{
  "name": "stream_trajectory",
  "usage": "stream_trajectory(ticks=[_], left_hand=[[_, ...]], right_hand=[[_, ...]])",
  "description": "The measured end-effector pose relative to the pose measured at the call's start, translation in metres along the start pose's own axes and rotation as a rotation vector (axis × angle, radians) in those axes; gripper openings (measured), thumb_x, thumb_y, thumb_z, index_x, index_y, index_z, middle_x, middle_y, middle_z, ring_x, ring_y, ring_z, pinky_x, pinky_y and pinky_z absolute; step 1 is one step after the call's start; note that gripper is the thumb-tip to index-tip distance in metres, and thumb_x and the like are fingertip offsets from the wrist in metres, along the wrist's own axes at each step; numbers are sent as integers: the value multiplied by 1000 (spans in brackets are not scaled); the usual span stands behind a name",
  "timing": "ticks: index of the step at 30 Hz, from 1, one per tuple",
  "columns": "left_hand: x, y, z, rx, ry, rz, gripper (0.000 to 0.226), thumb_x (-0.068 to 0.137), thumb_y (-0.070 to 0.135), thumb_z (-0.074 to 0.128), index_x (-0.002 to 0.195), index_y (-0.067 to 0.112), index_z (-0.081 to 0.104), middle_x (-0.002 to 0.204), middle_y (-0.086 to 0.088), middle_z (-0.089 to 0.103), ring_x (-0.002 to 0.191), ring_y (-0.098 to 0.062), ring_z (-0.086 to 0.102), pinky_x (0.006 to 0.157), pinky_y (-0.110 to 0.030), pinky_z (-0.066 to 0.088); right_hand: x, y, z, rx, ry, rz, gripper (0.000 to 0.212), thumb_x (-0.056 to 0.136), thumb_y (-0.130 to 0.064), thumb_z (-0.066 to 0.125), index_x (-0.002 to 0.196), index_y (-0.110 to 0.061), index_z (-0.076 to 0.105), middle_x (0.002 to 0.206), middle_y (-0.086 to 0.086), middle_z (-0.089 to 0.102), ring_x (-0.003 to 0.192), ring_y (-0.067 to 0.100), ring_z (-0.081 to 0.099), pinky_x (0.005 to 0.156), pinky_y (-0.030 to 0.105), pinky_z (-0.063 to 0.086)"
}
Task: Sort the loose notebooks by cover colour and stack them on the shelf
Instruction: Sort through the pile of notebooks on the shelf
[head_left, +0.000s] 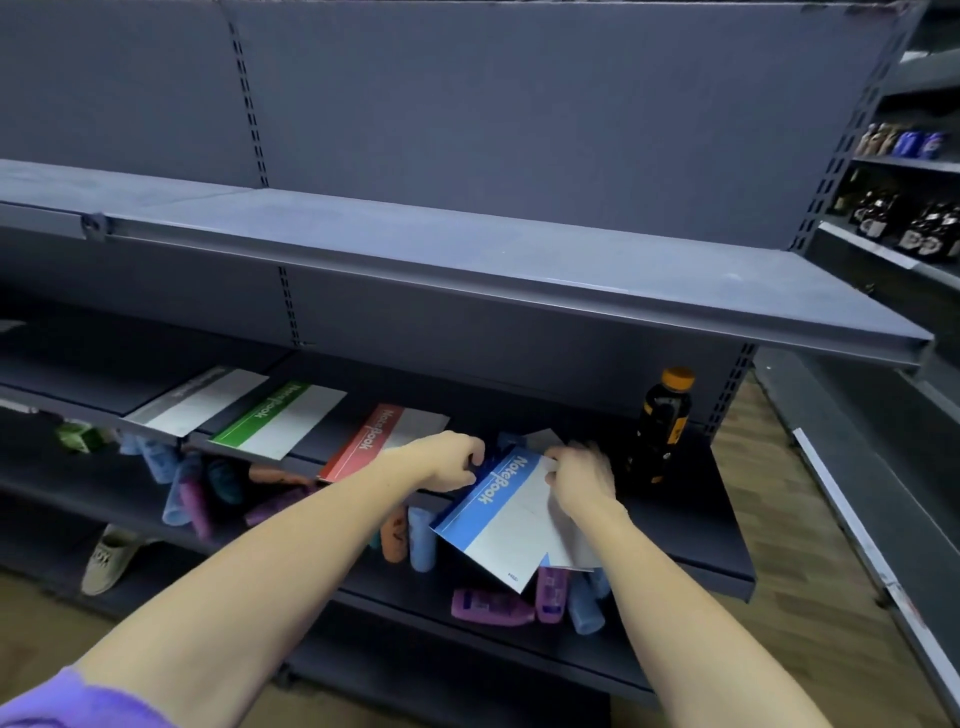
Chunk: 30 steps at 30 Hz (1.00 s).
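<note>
Notebooks: one grey (200, 401), green (280, 418), red (371, 441), blue (501, 512)

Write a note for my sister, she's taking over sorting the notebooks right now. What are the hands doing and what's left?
Left hand grips the top corner of the blue notebook; right hand holds its right edge and a pale sheet beneath. The blue one is tilted and hangs over the front of the shelf.
Done: the grey notebook, green notebook and red notebook lie side by side, left to right, each sticking out past the edge.
Left: set the blue one down right of the red, beside the dark bottle, then push them all back.
</note>
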<state>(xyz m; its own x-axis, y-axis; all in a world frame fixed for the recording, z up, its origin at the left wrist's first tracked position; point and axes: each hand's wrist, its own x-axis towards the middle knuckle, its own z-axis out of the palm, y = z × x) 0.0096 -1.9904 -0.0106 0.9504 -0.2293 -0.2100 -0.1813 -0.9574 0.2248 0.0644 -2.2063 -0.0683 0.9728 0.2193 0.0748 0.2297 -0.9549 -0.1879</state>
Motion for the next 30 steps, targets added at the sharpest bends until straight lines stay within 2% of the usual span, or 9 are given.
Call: stream_trajectory(ticks=[2, 6, 10, 13, 19, 21, 25, 30], left_hand=[[-2, -5, 3, -1, -1, -11, 30, 95, 24, 56, 124, 17, 56, 115, -4, 64, 92, -21, 56, 83, -36, 50], [-4, -12, 5, -1, -7, -19, 31, 95, 23, 55, 125, 16, 55, 114, -5, 64, 93, -22, 56, 82, -36, 49], [-4, -16, 2, 18, 8, -20, 33, 95, 26, 55, 127, 18, 53, 116, -5, 64, 94, -23, 59, 82, -38, 51], [-7, -26, 2, 56, 28, -7, 35, 94, 25, 56, 128, 17, 52, 117, -6, 64, 98, -24, 59, 83, -38, 50], [-30, -69, -7, 66, 77, -39, 46, 96, 25, 53, 140, 19, 47, 138, -9, 56, 124, -30, 53, 97, -38, 47], [-44, -90, -9, 67, 81, -59, 46, 95, 26, 52, 140, 21, 46, 139, -7, 55, 126, -29, 53, 98, -39, 46], [-78, -144, -23, 102, 127, -101, 40, 89, 23, 50, 129, 21, 52, 126, -7, 62, 115, -31, 57, 87, -39, 50], [-133, -232, -34, 55, 135, -197, 44, 92, 27, 51, 135, 22, 50, 135, -8, 58, 122, -30, 54, 96, -42, 48]], right_hand=[[-2, -1, 7, -14, 35, -6, 34, 98, -16, 49, 126, -30, 61, 133, 6, 56, 125, 30, 43, 100, 37, 33], [-6, -1, 13, 9, 65, -36, 37, 101, -19, 46, 135, -31, 55, 135, 7, 54, 123, 30, 46, 100, 38, 33], [-8, -14, 9, 129, 28, -86, 30, 96, -21, 55, 125, -23, 62, 128, 6, 59, 117, 31, 53, 96, 37, 44], [-10, -35, 4, 216, 8, -110, 32, 93, -21, 59, 125, -18, 63, 125, 6, 62, 112, 28, 58, 91, 36, 49], [-15, -109, 0, 262, -38, -118, 39, 91, -28, 61, 129, -18, 60, 125, 6, 59, 116, 28, 56, 96, 38, 48], [-17, -137, 0, 244, -59, -138, 40, 92, -30, 61, 131, -19, 58, 126, 5, 57, 117, 27, 55, 96, 40, 48], [-13, -201, 3, 209, -83, -166, 45, 93, -29, 59, 135, -17, 51, 131, 8, 54, 121, 30, 53, 97, 41, 47], [-13, -303, 21, 171, -106, -259, 47, 95, -26, 55, 140, -15, 48, 134, 8, 52, 124, 30, 52, 99, 39, 45]])
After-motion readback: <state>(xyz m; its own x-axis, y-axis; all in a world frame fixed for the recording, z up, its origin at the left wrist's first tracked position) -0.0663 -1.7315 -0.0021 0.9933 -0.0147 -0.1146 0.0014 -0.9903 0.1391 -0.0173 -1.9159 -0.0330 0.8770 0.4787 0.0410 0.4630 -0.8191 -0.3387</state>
